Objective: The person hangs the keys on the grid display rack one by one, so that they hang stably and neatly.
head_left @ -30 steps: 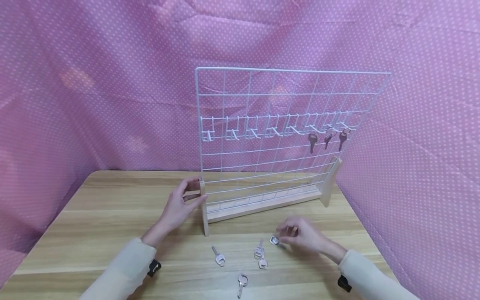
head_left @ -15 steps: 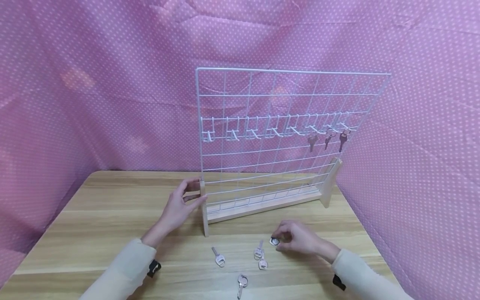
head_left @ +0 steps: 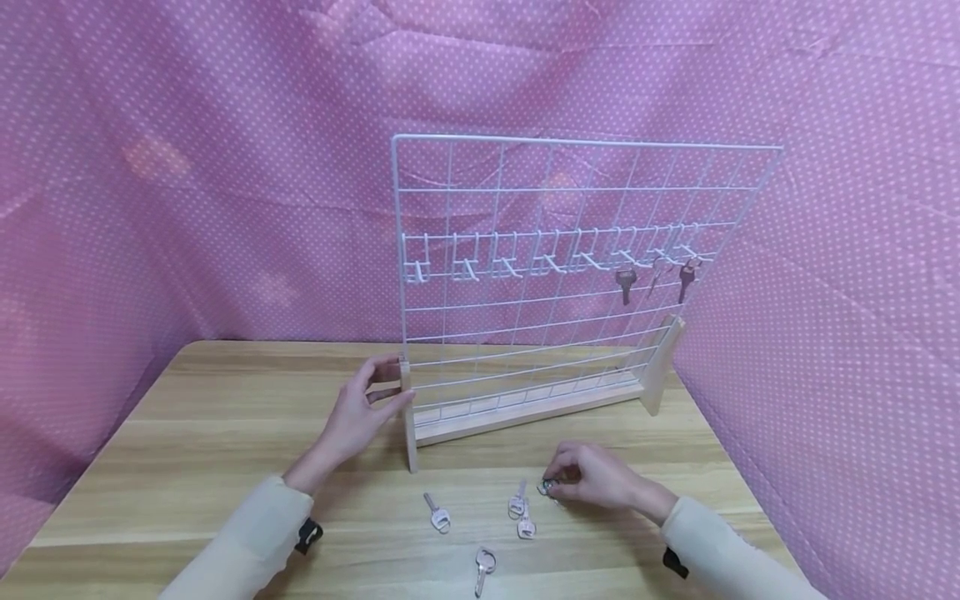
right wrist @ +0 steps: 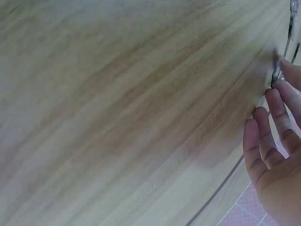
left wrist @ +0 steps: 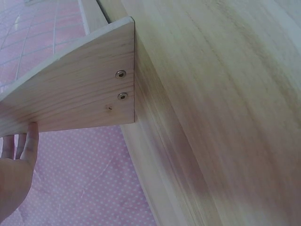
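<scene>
My left hand (head_left: 358, 408) grips the wooden side leg of a white wire grid rack (head_left: 588, 140), thumb in front and fingers behind. In the left wrist view that wooden side panel (left wrist: 80, 84) shows two screws, with fingers at its edge. Low over the table, my right hand (head_left: 596, 475) pinches a small silver key (head_left: 547, 487) with a ring between thumb and index finger. The other fingers of this hand (right wrist: 277, 155) are bent loosely in the right wrist view. Fingertips hide much of the key.
Several silver keys lie on the wooden table (head_left: 247, 417): one key (head_left: 438, 513) at left, two overlapping keys (head_left: 522, 517), and one key (head_left: 484, 571) nearer. A row of white hooks (head_left: 506, 265) crosses the rack, with dark keys (head_left: 626, 282) on the right ones. Pink dotted cloth (head_left: 285, 167) surrounds everything.
My right hand has moved slightly left and closed thumb and index finger on the key, which now tilts. My left hand stays on the rack. A hanging key has swivelled.
</scene>
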